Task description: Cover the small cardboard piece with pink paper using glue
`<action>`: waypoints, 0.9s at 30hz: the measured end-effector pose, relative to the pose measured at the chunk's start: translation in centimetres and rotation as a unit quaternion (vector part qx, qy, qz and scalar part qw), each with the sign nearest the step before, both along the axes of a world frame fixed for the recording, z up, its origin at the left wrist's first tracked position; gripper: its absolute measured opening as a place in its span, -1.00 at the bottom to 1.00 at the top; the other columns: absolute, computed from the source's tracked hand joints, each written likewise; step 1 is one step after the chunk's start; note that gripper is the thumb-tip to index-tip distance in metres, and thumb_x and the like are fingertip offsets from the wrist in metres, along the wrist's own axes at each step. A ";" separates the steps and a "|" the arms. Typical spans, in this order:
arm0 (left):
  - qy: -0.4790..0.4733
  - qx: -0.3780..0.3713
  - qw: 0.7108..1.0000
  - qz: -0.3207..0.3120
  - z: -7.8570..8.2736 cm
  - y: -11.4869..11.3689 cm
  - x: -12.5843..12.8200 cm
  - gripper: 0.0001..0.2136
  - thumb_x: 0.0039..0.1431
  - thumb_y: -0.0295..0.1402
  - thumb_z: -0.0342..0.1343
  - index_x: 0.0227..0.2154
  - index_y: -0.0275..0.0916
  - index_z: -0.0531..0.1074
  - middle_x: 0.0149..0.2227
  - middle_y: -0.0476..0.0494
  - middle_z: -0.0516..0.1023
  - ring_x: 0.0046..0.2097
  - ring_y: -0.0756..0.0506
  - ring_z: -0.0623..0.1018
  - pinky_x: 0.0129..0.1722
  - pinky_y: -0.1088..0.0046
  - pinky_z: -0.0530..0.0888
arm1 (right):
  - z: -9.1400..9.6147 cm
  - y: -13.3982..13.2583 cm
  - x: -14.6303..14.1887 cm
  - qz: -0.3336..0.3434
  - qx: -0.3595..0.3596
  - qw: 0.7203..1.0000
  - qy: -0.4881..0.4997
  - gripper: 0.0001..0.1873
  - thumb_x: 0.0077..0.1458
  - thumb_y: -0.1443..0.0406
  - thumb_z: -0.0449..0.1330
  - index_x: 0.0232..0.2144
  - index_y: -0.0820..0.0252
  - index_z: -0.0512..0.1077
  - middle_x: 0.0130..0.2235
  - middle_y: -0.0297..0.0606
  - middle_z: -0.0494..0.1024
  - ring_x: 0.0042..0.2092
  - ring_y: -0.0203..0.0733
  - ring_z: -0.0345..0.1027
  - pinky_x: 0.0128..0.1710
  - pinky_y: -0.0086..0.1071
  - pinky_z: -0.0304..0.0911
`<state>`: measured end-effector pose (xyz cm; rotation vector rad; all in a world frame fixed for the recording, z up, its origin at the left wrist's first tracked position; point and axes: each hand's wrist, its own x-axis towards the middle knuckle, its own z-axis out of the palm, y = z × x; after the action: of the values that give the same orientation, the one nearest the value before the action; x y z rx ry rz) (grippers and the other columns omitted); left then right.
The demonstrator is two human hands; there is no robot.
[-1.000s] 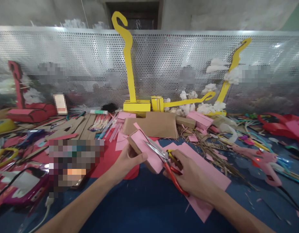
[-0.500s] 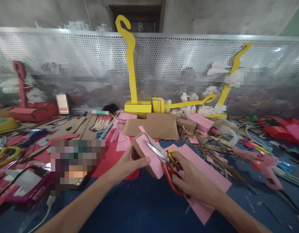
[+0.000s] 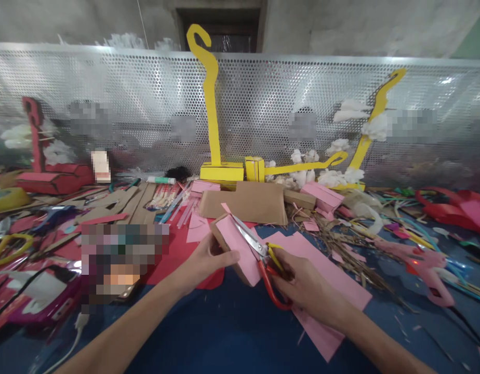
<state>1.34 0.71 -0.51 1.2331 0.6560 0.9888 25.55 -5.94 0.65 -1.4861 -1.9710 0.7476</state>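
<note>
In the head view, your left hand grips a small cardboard box faced with pink paper, its thumb on the pink face and its fingers mostly hidden behind the brown side. The box is held tilted above the blue tabletop, in front of a brown cardboard piece. Your right hand is wrapped around the handles of the scissors, one red and one yellow. Their blades lie along the far right edge of the pink face, pointing up and to the left; you cannot tell from here whether they are fully together. A narrow pink tip sticks up just beyond the blade ends.

Under your right hand lies a pink sheet; a red sheet lies beyond your left forearm. Well to the right rests a pink glue gun with a small red light. Behind the cardboard piece, a tall yellow hook stands upright on a yellow base.
</note>
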 end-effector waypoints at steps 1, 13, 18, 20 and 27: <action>-0.001 0.000 1.000 0.003 -0.1 0.0 0.0 -0.54 -0.03 -0.29 0.45 -0.05 -0.20 0.46 0.03 -0.31 0.58 0.11 -0.32 0.52 0.11 0.09 0.46 | 0.0 0.0 0.0 0.000 0.001 1.000 0.004 -0.92 0.18 0.35 0.13 -0.25 0.11 0.31 -0.42 -0.43 0.40 -0.42 -0.27 0.20 -0.42 -0.40 0.10; -0.005 0.015 0.999 -0.042 0.0 -0.5 0.0 -0.19 0.00 -0.36 0.43 0.31 -0.06 0.20 0.22 -0.31 0.43 0.22 -0.33 0.44 0.17 0.09 0.42 | -0.7 0.2 -0.2 -0.066 0.015 0.997 0.027 -0.73 -0.04 0.27 0.35 -0.34 0.10 0.31 -0.32 -0.36 0.42 -0.43 -0.28 0.20 -0.50 -0.41 0.14; -0.012 0.023 0.998 -0.061 -0.8 -0.3 -0.3 -0.34 0.04 -0.42 0.39 0.21 -0.11 0.32 0.14 -0.29 0.49 0.17 -0.32 0.48 0.15 0.09 0.43 | -0.3 0.0 -0.4 -0.047 0.029 0.998 0.025 -0.81 0.04 0.30 0.26 -0.38 0.10 0.27 -0.38 -0.40 0.38 -0.43 -0.28 0.18 -0.47 -0.41 0.13; -0.015 0.030 0.997 -0.067 -1.0 -0.2 -0.3 -0.37 0.04 -0.42 0.39 0.18 -0.10 0.33 0.11 -0.28 0.51 0.15 -0.31 0.49 0.12 0.09 0.44 | -0.3 0.1 -0.4 -0.031 0.024 0.999 0.028 -0.88 0.11 0.35 0.17 -0.38 0.10 0.26 -0.42 -0.42 0.37 -0.44 -0.28 0.18 -0.46 -0.41 0.11; 0.002 0.036 0.998 -0.056 -0.9 -0.3 -0.2 -0.38 0.05 -0.39 0.40 0.17 -0.08 0.31 0.13 -0.24 0.49 0.16 -0.29 0.48 0.12 0.14 0.44 | -1.0 0.3 0.0 -0.043 0.020 0.999 0.000 -0.86 0.18 0.29 0.13 -0.43 0.11 0.26 -0.52 -0.46 0.31 -0.47 -0.29 0.11 -0.48 -0.40 0.00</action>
<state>1.14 0.45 -1.38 1.3214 0.5509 0.9242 25.60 -5.65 -0.32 -1.5364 -1.8970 0.6670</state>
